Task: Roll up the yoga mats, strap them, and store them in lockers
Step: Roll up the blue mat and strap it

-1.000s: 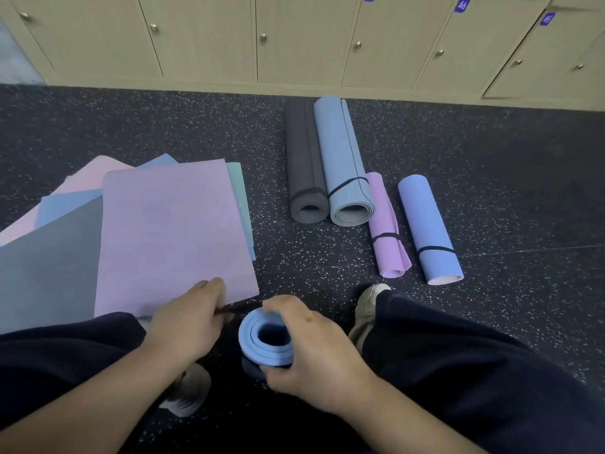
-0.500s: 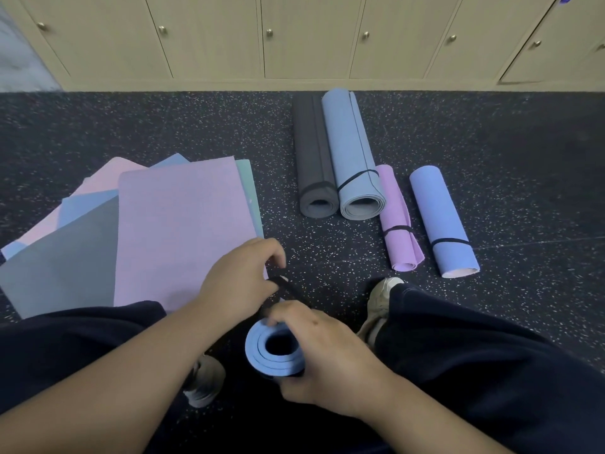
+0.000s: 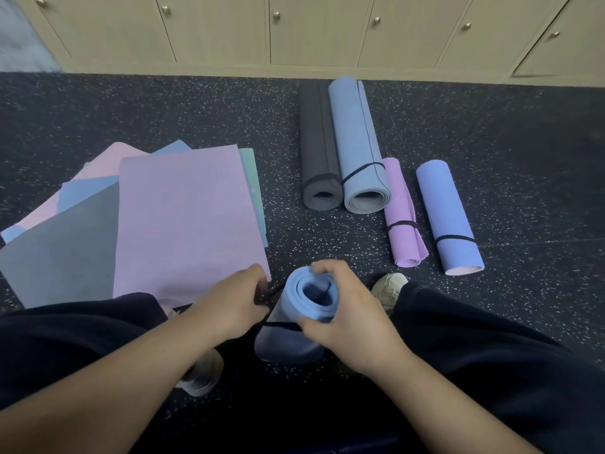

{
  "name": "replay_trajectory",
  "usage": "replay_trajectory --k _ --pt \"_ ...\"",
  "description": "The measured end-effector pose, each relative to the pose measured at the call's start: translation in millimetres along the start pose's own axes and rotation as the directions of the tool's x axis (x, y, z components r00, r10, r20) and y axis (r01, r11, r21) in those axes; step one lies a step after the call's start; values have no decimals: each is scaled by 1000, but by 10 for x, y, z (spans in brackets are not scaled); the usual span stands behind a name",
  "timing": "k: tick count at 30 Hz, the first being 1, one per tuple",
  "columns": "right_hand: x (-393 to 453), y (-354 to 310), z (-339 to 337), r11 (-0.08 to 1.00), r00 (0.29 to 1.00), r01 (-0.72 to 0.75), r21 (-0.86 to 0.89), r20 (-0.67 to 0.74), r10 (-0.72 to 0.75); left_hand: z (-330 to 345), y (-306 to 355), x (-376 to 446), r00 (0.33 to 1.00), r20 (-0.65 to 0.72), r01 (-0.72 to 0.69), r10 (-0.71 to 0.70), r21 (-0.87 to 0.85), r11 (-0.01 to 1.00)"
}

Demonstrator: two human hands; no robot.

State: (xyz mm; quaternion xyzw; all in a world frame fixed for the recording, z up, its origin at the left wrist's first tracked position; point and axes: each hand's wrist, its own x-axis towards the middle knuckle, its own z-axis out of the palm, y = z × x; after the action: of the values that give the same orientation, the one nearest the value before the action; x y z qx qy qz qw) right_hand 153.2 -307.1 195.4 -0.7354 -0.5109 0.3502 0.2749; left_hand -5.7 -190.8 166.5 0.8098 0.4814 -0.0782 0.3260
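Half a second ago our left hand (image 3: 234, 299) was raised above the blue roll (image 3: 302, 317) with the black strap (image 3: 278, 325) pinched clear of it; now the hand has dropped beside the roll and the strap runs across its near body. We judge the band is going on, so this mat is close to joining the finished ones.

Starting at the left, the flat mats (image 3: 137, 221) lie fanned on the speckled rubber floor (image 3: 163, 116): thin matte foam sheets in pink, blue, grey, lilac and a green edge, still to be rolled. Our left hand's fingers are curled and pinch the strap where it leaves the roll's side. The blue roll stands between our knees, its open end a soft spiral of foam layers. Our right hand (image 3: 347, 317) clasps it, fingers hooked over the top rim and thumb pressing the lower edge.

Further right, four strapped rolls (image 3: 360, 152) lie side by side, charcoal, pale blue, limp lilac and violet, each ringed by a thin dark band. Beyond stand the pale wooden lockers (image 3: 320, 31), doors shut, with small round knobs.
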Motion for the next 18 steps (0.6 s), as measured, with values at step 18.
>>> replay_trajectory --k 18 --pt "106 -46 178 990 995 -48 131 -86 60 -90 98 -237 848 -105 -527 519 -79 846"
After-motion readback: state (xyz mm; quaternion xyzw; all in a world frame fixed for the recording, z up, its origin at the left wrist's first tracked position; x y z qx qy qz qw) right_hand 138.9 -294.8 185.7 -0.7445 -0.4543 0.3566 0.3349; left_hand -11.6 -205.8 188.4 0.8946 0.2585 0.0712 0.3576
